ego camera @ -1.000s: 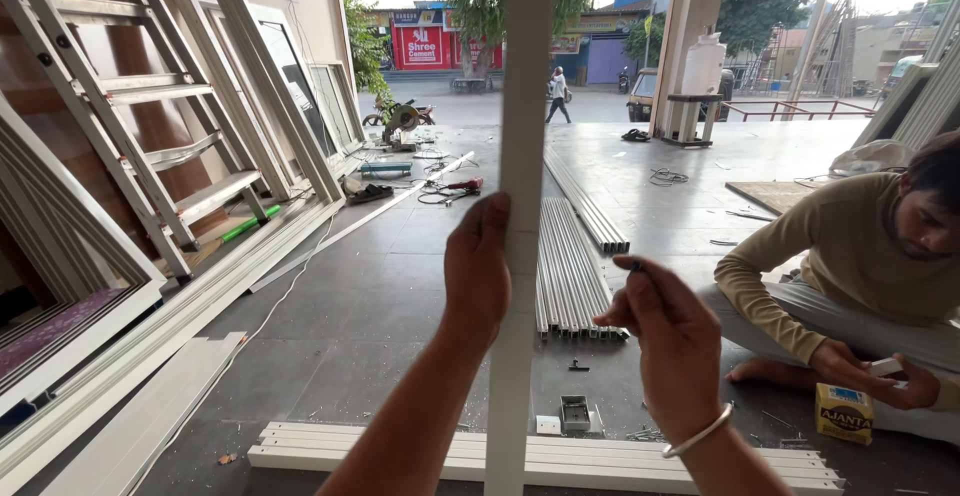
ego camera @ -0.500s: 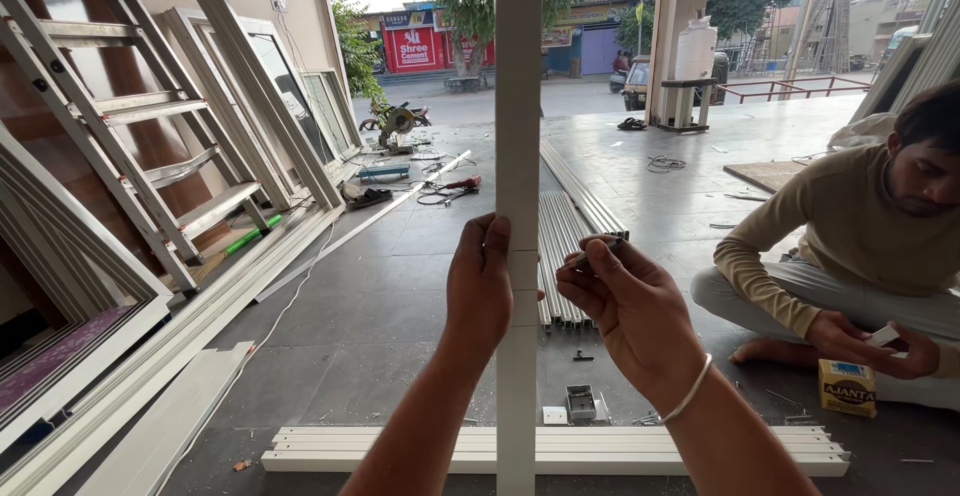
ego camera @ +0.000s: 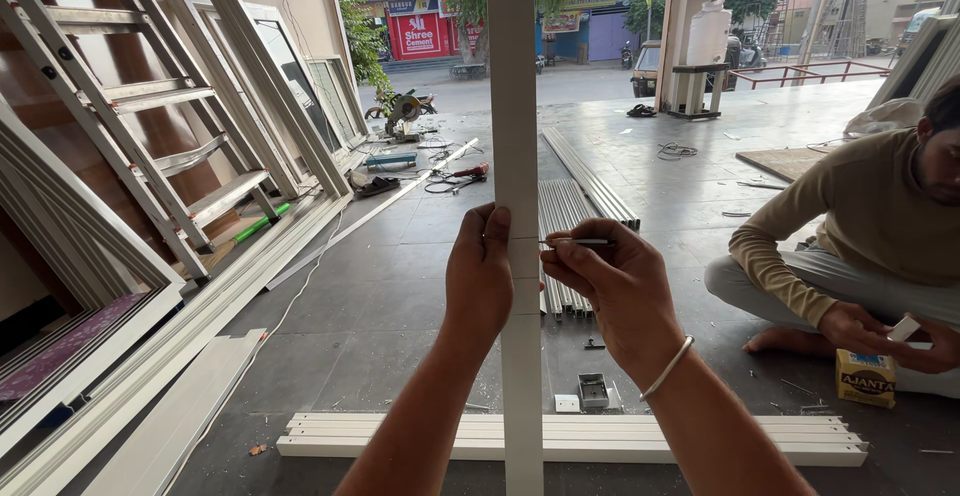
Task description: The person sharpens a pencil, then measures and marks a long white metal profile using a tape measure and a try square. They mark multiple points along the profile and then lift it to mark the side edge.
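Upright white profile bar (ego camera: 515,106): left hand (ego camera: 480,281) fingers wrapped closed around it; right hand (ego camera: 615,286) fingers pinched narrow on thin pencil-like marker (ego camera: 578,242), tip touching bar.

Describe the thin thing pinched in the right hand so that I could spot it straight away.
Find the tall white upright profile bar that runs up the middle of the view, gripped by the left hand. Just to its right, the right hand pinches a slim silvery pencil-like marker, lying level with its tip at the bar. Unlike the long grey metal strips on the floor behind, it is short and held in the air.
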